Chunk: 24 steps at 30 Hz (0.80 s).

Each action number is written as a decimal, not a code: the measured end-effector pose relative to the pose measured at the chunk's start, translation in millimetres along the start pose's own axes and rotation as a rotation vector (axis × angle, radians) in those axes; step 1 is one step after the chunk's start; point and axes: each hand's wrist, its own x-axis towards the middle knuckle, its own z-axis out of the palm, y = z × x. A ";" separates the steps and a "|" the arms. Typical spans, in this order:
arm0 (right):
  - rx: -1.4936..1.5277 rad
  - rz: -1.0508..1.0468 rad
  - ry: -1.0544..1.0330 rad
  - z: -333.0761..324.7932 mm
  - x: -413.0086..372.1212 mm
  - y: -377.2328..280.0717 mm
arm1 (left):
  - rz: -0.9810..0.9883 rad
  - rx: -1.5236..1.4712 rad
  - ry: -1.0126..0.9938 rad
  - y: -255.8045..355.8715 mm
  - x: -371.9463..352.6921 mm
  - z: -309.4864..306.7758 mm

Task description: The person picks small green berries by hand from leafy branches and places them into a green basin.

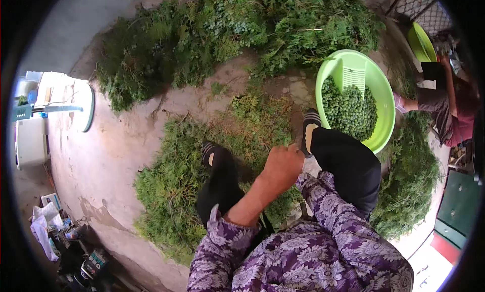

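Observation:
My left hand is closed in front of me, knuckles up, above the gap between my knees. What its fingers hold, if anything, is hidden. My right sleeve reaches in to the same spot, but my right hand is hidden behind the left one. A light green plastic basin with a ribbed washboard panel stands by my right foot. Small round green seed cones partly fill it. Cut evergreen sprigs lie around my feet, and shorter yellowish bits are scattered between them.
A large heap of evergreen branches spreads across the far floor. More branches lie at right. Another person sits there beside a second green basin. White containers and clutter line the left side.

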 end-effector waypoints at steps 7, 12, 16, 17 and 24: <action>0.132 0.272 -0.119 46.1 82.3 -27.7 | -0.058 -0.110 0.267 8.1 -9.5 -45.1; -0.057 0.330 -0.273 47.4 147.7 -31.8 | -0.098 -0.412 0.391 1.1 -38.5 -72.0; -0.154 0.328 -0.313 71.2 175.6 -15.0 | -0.087 -0.532 0.605 -9.3 -51.9 -92.9; -0.179 0.220 -0.275 75.2 178.9 -13.0 | -0.174 -0.571 0.766 -11.3 -53.3 -95.0; -0.322 0.289 -0.428 84.3 201.0 -19.4 | -0.449 -0.514 1.206 4.2 -40.4 -95.3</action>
